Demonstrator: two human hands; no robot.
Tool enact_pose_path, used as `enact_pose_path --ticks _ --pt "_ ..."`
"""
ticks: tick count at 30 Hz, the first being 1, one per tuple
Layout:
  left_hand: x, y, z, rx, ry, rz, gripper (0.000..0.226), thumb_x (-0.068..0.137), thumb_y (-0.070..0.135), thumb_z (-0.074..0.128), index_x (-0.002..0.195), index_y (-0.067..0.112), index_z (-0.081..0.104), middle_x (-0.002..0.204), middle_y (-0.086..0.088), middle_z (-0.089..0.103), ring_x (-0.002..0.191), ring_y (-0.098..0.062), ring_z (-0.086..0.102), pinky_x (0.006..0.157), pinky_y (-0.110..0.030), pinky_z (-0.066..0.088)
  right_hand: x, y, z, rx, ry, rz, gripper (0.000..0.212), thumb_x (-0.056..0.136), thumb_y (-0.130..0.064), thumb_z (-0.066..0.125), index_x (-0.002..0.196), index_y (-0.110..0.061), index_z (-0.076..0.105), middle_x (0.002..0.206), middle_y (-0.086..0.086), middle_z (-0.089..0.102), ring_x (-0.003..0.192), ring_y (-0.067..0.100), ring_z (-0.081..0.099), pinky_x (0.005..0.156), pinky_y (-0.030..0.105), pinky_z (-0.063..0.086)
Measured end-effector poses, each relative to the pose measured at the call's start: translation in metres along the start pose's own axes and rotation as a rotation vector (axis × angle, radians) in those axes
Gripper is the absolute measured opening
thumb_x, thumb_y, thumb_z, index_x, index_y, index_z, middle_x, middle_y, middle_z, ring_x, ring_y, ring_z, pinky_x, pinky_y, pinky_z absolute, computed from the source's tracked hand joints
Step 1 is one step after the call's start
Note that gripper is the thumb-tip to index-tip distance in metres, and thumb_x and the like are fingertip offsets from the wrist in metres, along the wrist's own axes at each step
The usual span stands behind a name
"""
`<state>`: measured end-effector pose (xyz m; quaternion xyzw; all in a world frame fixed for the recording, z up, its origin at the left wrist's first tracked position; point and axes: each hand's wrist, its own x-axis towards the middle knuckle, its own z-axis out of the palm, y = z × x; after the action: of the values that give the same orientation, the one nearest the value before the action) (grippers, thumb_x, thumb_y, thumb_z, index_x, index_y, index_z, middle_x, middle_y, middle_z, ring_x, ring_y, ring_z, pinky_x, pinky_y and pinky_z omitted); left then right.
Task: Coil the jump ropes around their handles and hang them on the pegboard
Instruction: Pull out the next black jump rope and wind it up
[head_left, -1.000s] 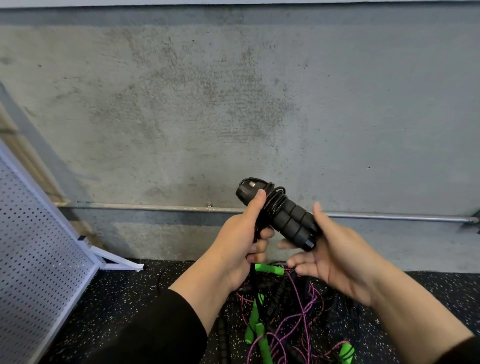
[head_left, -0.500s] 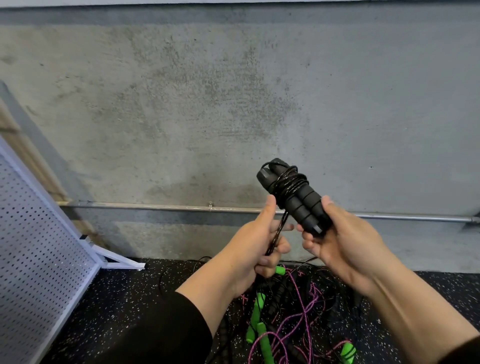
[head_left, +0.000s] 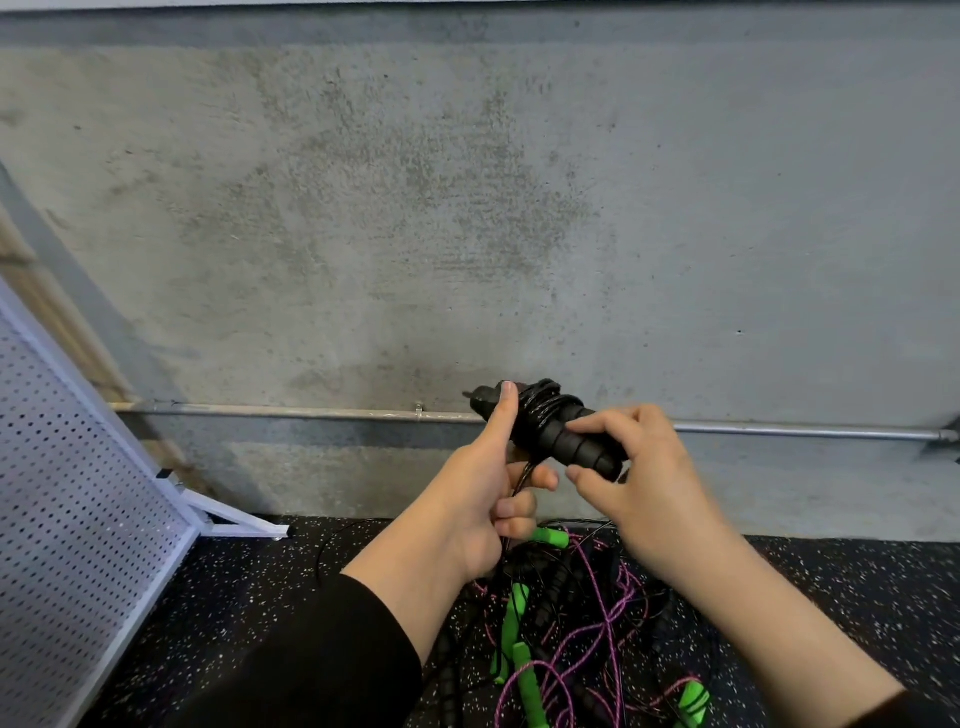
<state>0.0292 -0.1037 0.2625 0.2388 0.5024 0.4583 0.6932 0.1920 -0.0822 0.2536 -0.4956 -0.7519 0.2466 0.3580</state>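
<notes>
Unmarked black handles (head_left: 563, 434) in both hands, no legible writing.

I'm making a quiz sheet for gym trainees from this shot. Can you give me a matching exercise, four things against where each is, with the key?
Things:
1. black handles
2. pegboard
3. green handles
4. pipe

Places:
A. along the wall, low down
B. on the floor among purple rope
C. held between the left hand and right hand
D. leaning at the left edge of the view

Pairs: 1-C, 2-D, 3-B, 4-A
</notes>
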Motion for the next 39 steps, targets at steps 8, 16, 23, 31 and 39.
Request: enact_pose_path --ticks 8,16,23,31,39 --pt "-0.001 0.002 -0.005 0.09 0.085 0.088 0.051 0.084 0.074 0.061 0.083 0.022 0.064 0.063 0.0 0.054 0.043 -0.009 0.021 0.041 -0.022 0.015 -0.003 -0.007 -0.004 0.188 -0.057 0.043 0.044 0.074 -0.055 0.077 0.11 -0.039 0.058 0.112 -0.011 0.054 0.096 -0.002 0.057 0.081 0.018 0.047" --pt "-0.002 0.001 0.0 0.231 0.001 0.176 0.047 0.089 0.07 0.057 0.087 0.023 0.057 0.065 0.001 0.05 0.044 -0.008 0.022 0.044 -0.022 0.015 -0.001 -0.008 -0.013 1.09 -0.368 0.675 0.062 0.101 -0.054 0.041 0.122 -0.004 0.07 0.1 0.027 0.07 0.064 0.027 0.062 0.058 0.031 0.058" --pt "-0.003 0.006 -0.004 0.355 0.055 0.143 0.058 0.086 0.077 0.055 0.102 0.022 0.068 0.068 0.001 0.053 0.047 -0.01 0.023 0.045 -0.022 0.016 0.003 -0.004 -0.013 1.069 -0.232 0.591 0.046 0.103 -0.037 0.051 0.123 0.002 0.063 0.092 0.02 0.056 0.06 0.02 0.048 0.056 0.029 0.044" --pt "-0.006 0.021 -0.021 0.431 0.1 0.069 0.091 0.081 0.086 0.043 0.102 0.005 0.077 0.057 0.006 0.044 0.045 -0.008 0.017 0.048 -0.023 0.012 0.008 0.007 -0.028 0.742 0.043 0.466 0.023 0.104 -0.026 0.054 0.122 -0.02 0.068 0.103 0.002 0.065 0.072 0.016 0.051 0.067 0.032 0.051" --pt "-0.003 0.009 -0.008 0.267 0.093 0.093 0.075 0.084 0.077 0.056 0.104 0.005 0.07 0.058 0.008 0.043 0.042 -0.005 0.022 0.037 -0.019 0.017 0.005 0.007 -0.011 0.089 -0.085 0.234 0.058 0.09 -0.024 0.075 0.143 -0.028 0.052 0.121 0.006 0.057 0.098 0.011 0.058 0.075 0.006 0.039"
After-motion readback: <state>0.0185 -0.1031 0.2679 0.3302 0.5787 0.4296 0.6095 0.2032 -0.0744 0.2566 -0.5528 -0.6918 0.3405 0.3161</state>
